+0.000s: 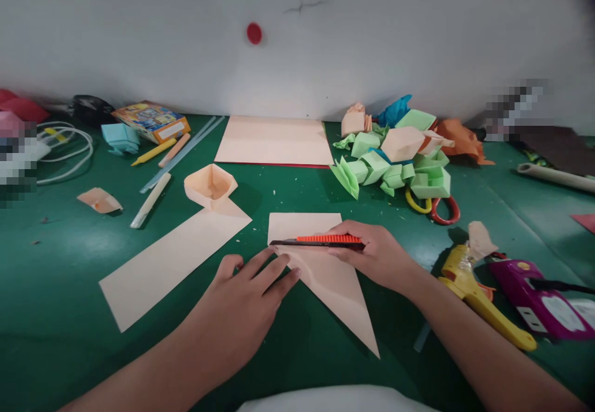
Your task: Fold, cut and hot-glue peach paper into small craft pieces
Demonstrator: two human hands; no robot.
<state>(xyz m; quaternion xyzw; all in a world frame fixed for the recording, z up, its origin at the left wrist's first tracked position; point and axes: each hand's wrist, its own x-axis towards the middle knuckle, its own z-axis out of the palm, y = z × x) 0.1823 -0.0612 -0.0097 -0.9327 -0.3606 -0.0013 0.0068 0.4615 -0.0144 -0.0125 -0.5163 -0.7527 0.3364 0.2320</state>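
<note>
I see the right hand point(379, 254) pinching an orange cutter point(329, 238) over the pale sheet point(337, 291), the left hand point(251, 300), fingers spread, touching that sheet's left edge.

I'm standing in what looks like a craft workspace: a green counter point(56, 263) is backing onto a pale wall point(162, 40), and peach sheets point(171, 266), folded paper shapes point(403, 144), a yellow glue gun point(460, 269) and a purple power strip point(518, 285) are crowding it.
</note>
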